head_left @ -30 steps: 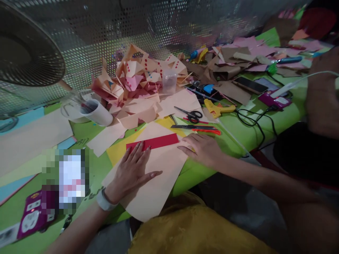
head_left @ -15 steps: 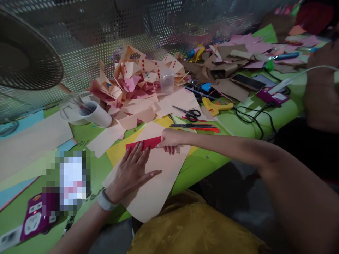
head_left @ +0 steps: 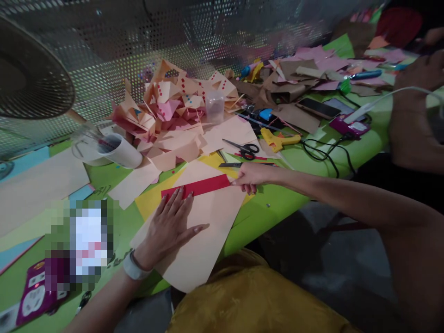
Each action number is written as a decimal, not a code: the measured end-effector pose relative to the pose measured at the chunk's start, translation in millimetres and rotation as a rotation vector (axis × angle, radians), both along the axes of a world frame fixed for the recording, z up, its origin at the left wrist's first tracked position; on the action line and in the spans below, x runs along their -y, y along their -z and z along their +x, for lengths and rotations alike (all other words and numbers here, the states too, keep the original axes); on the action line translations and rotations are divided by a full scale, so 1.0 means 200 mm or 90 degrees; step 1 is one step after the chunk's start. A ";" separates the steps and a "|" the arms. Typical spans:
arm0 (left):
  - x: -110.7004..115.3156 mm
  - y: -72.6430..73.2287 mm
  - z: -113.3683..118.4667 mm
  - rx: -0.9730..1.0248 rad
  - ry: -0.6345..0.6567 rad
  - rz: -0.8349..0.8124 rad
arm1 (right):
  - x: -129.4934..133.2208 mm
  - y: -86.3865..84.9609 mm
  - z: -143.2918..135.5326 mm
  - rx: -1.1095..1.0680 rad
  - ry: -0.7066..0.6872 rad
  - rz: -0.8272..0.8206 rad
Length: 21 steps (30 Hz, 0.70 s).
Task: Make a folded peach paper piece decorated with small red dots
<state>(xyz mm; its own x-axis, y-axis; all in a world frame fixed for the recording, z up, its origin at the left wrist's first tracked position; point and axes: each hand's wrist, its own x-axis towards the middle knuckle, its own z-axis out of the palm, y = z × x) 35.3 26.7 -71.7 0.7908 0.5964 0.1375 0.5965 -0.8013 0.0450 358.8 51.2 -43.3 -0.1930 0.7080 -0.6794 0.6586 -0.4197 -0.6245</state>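
Observation:
A red paper strip (head_left: 208, 185) lies slanted across a large pale peach sheet (head_left: 208, 226), with yellow paper (head_left: 144, 203) under it. My left hand (head_left: 169, 217) rests flat with fingers spread, its fingertips on the lower left edge of the strip. At the strip's right end is my right hand (head_left: 251, 178), its fingers curled closed and the thumb at the strip's tip. Just above my right hand lies a cutter knife (head_left: 231, 164), partly covered by it. Black-handled scissors (head_left: 248, 150) lie a little farther back.
Behind stand a paper scrap heap (head_left: 176, 101), a white mug (head_left: 125, 150) and a plastic cup (head_left: 215, 106). A yellow glue gun (head_left: 279, 139) with cables lies right. A fan (head_left: 31, 69) is at left; another person's arm (head_left: 411, 111) rests at far right.
My right hand has slid right along the red strip to its end, exposing more of it and covering the cutter's handle. My left hand stays on the strip. The view has shifted slightly.

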 end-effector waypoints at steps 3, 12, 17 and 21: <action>0.00 0.00 0.00 -0.005 -0.003 -0.002 | 0.01 -0.05 0.01 0.023 0.012 0.005; 0.00 0.00 -0.01 0.011 -0.002 -0.004 | -0.05 -0.01 -0.16 -0.017 -0.034 -0.006; 0.00 0.00 -0.01 -0.002 0.001 0.002 | -0.04 0.03 -0.10 -0.031 -0.024 -0.034; 0.00 0.00 0.00 -0.002 -0.008 0.002 | -0.01 -0.03 0.00 -0.011 0.000 -0.045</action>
